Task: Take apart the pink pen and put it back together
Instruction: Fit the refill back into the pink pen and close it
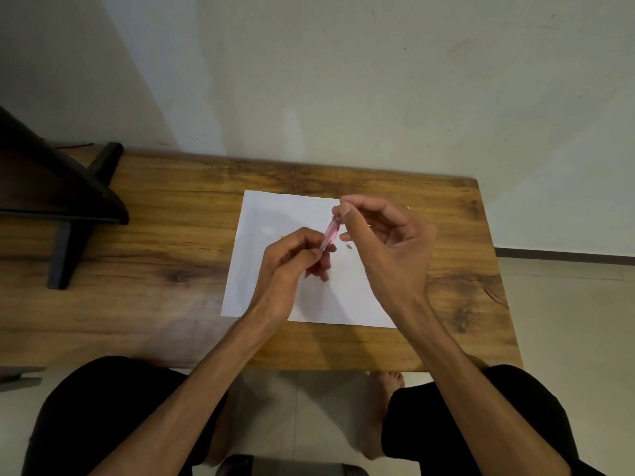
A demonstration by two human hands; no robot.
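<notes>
The pink pen (330,235) is held in the air above the white sheet of paper (275,255), slanted with its upper end toward 1 o'clock and its lower end toward 7 o'clock. The left hand (295,262) grips the lower half: its fingers (318,255) are curled tightly around the barrel, and the pen's lower tip just peeks out beneath them. The right hand (388,242) comes in from 4 o'clock and meets the pen's upper end, with the thumb and forefinger (347,204) pinched narrowly together on that end; the other fingers of this hand are loosely curled and hang apart from the pen. What exactly sits between the pinching fingertips is too small to make out.

On the paper, just beside the pen at its 3 o'clock side, lies a small grey part (349,246), clear of both hands. A speck of yellow (282,237) shows at 9 o'clock from the left hand, mostly hidden by it.

The paper lies on a wooden desk (165,255). At the desk's 9 o'clock end stands a dark stand (62,187).
</notes>
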